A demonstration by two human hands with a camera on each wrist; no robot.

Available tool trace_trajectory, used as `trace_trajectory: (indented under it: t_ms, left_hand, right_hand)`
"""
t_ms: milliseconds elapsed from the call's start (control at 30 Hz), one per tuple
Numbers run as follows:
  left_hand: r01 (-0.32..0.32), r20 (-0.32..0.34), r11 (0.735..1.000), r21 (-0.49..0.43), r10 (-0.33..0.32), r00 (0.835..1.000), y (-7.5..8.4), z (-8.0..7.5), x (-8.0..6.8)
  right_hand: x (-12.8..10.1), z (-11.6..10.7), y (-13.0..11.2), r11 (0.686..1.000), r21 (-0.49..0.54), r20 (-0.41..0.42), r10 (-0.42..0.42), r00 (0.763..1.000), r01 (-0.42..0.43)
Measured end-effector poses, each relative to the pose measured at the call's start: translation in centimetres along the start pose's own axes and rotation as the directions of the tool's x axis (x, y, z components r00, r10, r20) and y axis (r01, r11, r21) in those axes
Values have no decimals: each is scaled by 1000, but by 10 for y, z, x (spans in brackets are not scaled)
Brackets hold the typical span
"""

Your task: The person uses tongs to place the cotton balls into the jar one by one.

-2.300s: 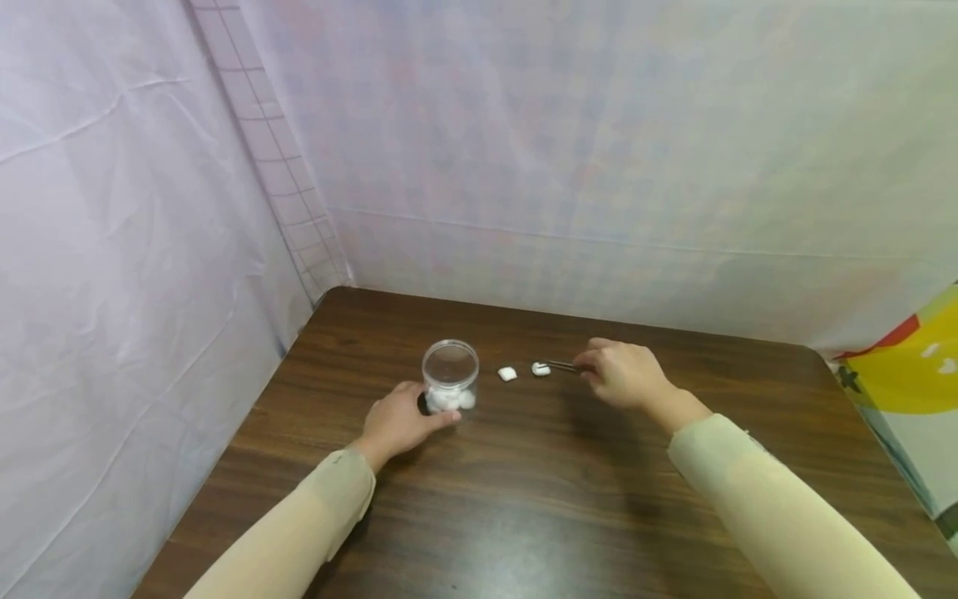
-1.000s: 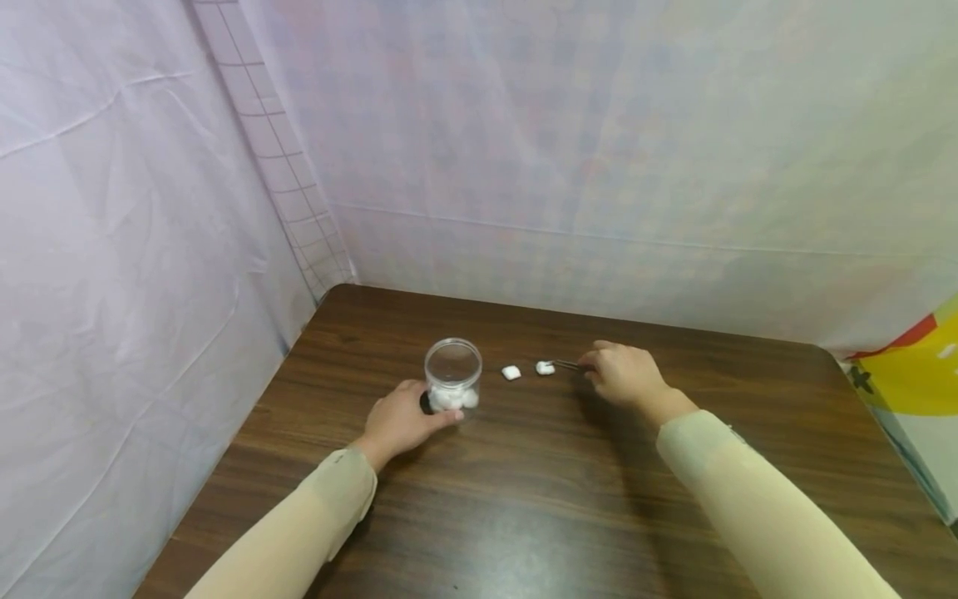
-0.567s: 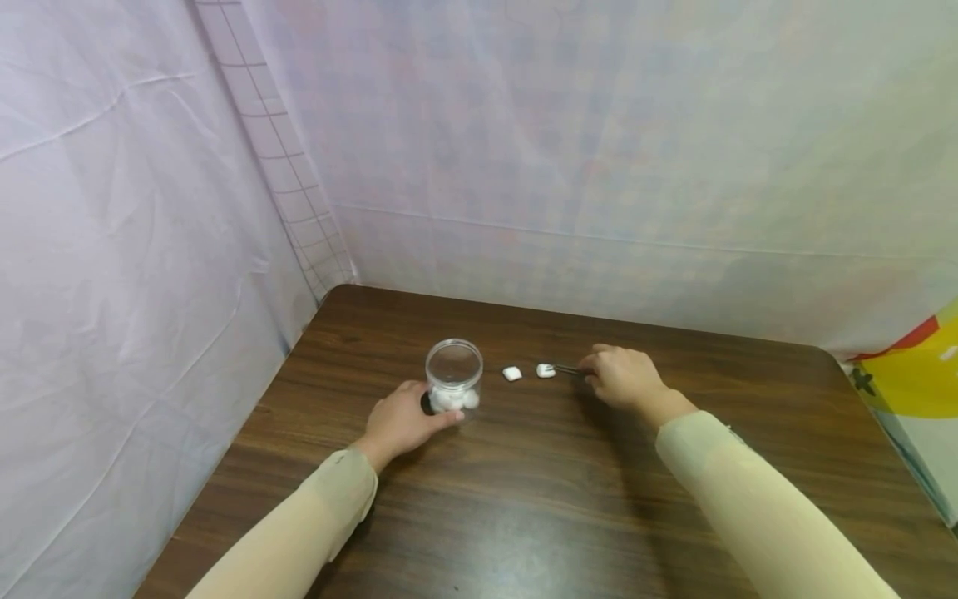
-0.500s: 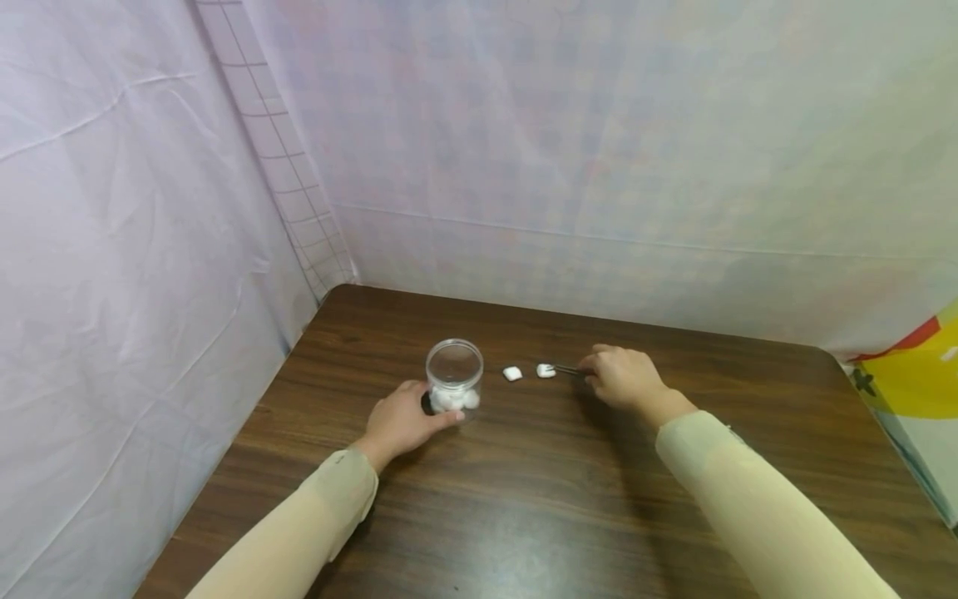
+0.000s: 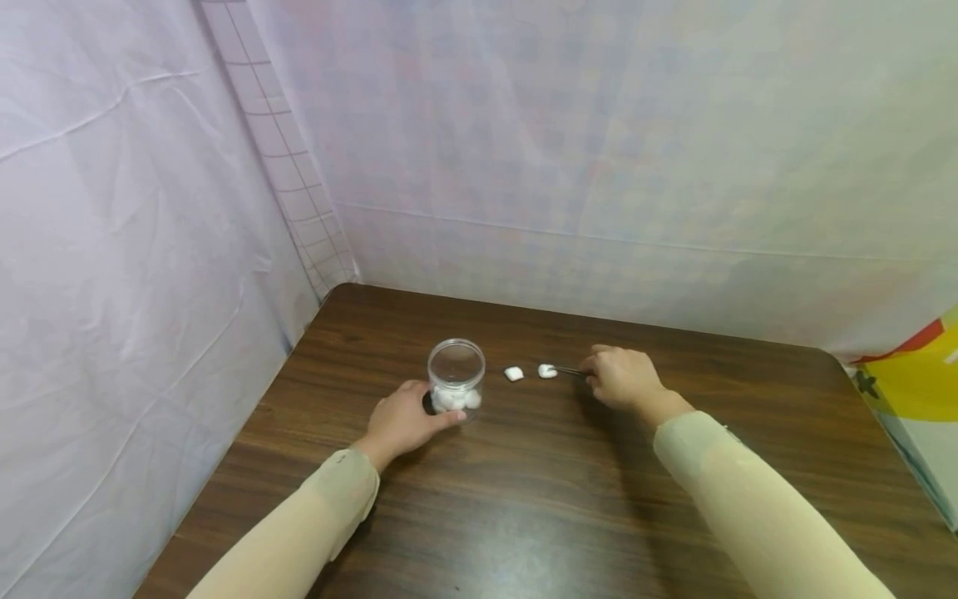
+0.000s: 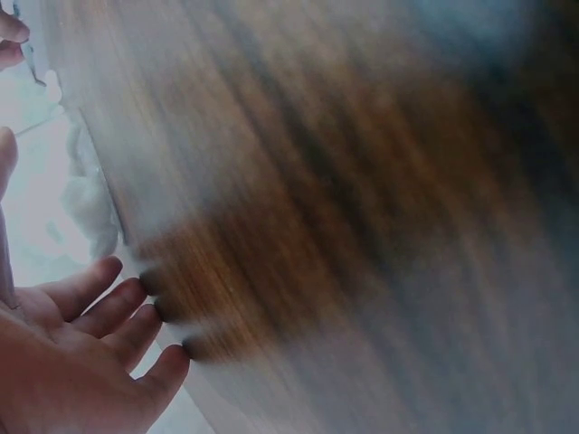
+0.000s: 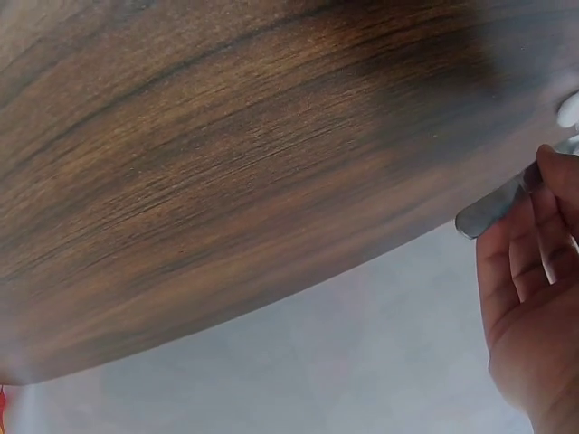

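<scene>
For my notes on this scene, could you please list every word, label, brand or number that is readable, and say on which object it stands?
There are none. The clear jar bears no label, the tweezers show no marking, and the coloured sheet at the right edge carries only shapes, no letters. The wall cloths show only a faint grid.

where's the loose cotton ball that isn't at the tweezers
In the head view the cotton ball lies on the table, between the jar and the tweezers.
</scene>
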State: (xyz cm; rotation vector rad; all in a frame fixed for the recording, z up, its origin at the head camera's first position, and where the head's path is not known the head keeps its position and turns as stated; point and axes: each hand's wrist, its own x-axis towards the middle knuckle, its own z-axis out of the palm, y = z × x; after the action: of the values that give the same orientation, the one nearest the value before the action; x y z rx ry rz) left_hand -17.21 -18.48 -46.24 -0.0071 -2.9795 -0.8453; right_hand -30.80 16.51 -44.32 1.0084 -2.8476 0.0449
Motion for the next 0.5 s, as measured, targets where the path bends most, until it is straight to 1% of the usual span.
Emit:
trace_trajectory:
  t_ms: [267, 500]
  left_hand:
    - [-2, 1, 1000, 2, 2, 1000, 0, 0, 0]
    - [-9, 1, 1000, 5, 9, 1000, 1, -1, 0]
  right_hand:
    - [-3, 0, 3, 1000, 18, -1, 24, 1000, -24]
    - [-5, 1, 9, 999, 36, -16, -11, 1000, 11]
